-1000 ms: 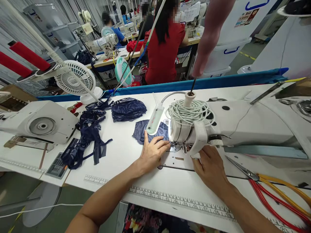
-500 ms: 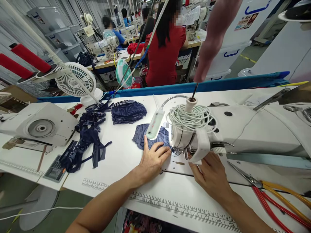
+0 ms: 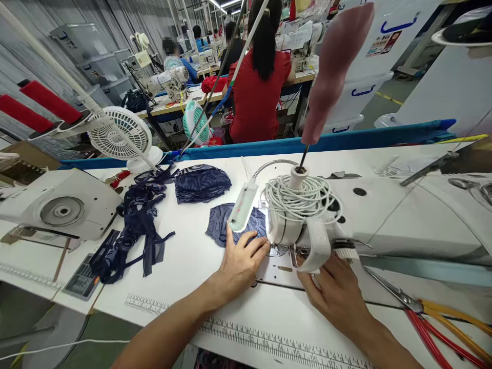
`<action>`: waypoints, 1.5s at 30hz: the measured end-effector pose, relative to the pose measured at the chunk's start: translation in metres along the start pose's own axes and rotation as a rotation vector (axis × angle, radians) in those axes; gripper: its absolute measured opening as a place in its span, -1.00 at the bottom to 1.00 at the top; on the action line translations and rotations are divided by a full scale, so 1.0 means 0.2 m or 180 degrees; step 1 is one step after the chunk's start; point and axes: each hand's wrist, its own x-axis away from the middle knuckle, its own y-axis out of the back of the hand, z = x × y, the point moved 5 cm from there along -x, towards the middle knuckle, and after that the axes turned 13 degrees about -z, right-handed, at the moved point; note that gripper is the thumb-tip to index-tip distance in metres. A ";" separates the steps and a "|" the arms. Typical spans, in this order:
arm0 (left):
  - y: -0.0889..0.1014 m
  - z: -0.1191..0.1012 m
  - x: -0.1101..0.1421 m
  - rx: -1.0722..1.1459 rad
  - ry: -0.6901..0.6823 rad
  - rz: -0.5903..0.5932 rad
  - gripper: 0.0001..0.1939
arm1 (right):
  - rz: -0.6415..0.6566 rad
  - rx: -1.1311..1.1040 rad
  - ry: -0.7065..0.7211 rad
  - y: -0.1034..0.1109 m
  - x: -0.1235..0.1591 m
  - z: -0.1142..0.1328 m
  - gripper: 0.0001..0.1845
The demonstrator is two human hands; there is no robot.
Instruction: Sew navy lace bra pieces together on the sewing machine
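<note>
My left hand lies palm down with fingers apart, its fingertips at the near edge of a navy patterned fabric piece. That piece lies flat on the white table, its right side at the needle area of a sewing machine. My right hand reaches in under the right side of the machine head. Its thumb points toward the presser foot, but the other fingertips are hidden behind the machine. A small pale lamp on a bendy metal neck hangs over the fabric and covers part of it.
Behind lies a stack of navy pieces; leftward are tangled navy straps, a calculator, a white fan and another machine. Scissors with red handles lie right, beside orange handles. A person in red sits beyond.
The view has tilted up slightly. Both hands keep nearly the same place at the machine. The person in red has turned their head away.
</note>
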 end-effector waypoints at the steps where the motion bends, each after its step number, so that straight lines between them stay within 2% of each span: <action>1: 0.00 0.00 0.00 -0.0017 0.0010 -0.0002 -0.47 | -0.0023 -0.0013 0.0012 0.00 0.00 0.00 -0.88; 10: -0.01 0.00 0.00 0.0003 0.0058 0.0055 -0.41 | 0.0011 0.0106 0.0082 0.00 0.00 -0.03 -0.88; 23: 0.00 0.00 0.02 0.0305 0.0030 -0.0042 -0.37 | 0.0120 0.0234 -0.0103 0.00 -0.02 -0.04 -0.81; 26: 0.02 -0.01 0.01 0.0385 0.0060 -0.0181 -0.44 | 0.0097 0.0211 -0.0101 0.00 -0.02 -0.04 -0.80; 31: 0.03 0.03 -0.01 0.0378 0.0434 -0.0385 -0.75 | 0.0078 0.0205 0.0004 -0.02 0.01 -0.04 -0.87; 33: 0.02 0.05 -0.02 0.0272 0.0403 -0.0351 -0.82 | 0.0105 0.0165 0.0014 -0.04 0.02 -0.04 -0.90; 37: -0.01 0.07 -0.03 -0.0136 0.0154 -0.0174 -0.76 | 0.0160 0.0108 0.0058 -0.07 0.03 -0.03 -0.90; 39: -0.01 0.08 -0.02 -0.0250 0.0119 -0.0150 -0.74 | 0.0140 0.0119 0.0071 -0.08 0.02 -0.03 -0.84; 42: 0.02 0.09 0.02 -0.0187 0.0183 -0.0131 -0.75 | 0.0128 0.0105 0.0143 -0.07 0.01 -0.02 -0.80; 45: 0.08 0.08 0.05 -0.0042 0.0310 -0.0131 -0.76 | 0.0181 0.0058 0.0332 -0.06 0.00 0.02 -0.88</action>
